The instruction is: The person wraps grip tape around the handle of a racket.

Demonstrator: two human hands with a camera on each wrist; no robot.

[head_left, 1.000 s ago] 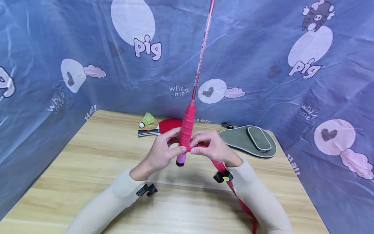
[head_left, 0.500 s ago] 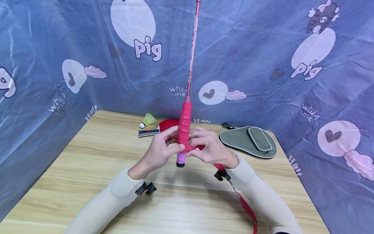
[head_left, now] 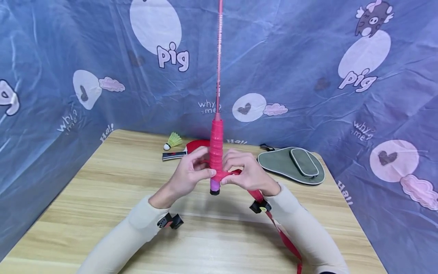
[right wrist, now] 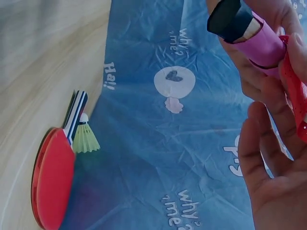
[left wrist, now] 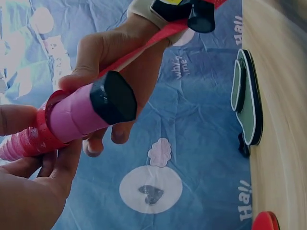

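A badminton racket [head_left: 219, 76] stands nearly upright over the table, its head out of view. Red grip tape [head_left: 216, 142] winds around most of its handle. Below the tape shows a short purple section [left wrist: 72, 114], ending in a black butt cap [left wrist: 115, 97]. My left hand [head_left: 187, 171] holds the handle from the left, thumb on the lowest turn of tape. On the other side my right hand [head_left: 248, 171] pinches the unwound tape close to the handle. The tape's loose tail [head_left: 287, 241] hangs past the right wrist along the forearm.
At the back of the wooden table [head_left: 137, 190] lie a yellow shuttlecock [head_left: 173, 140] and a red table tennis bat [head_left: 196, 145], partly hidden behind my left hand. A green bat case [head_left: 282, 161] lies at the back right. A blue printed cloth [head_left: 294, 57] surrounds the table.
The racket has swung from leaning right at the top to nearly vertical. My right hand drew the tape a little away from the handle, then came back closer with it.
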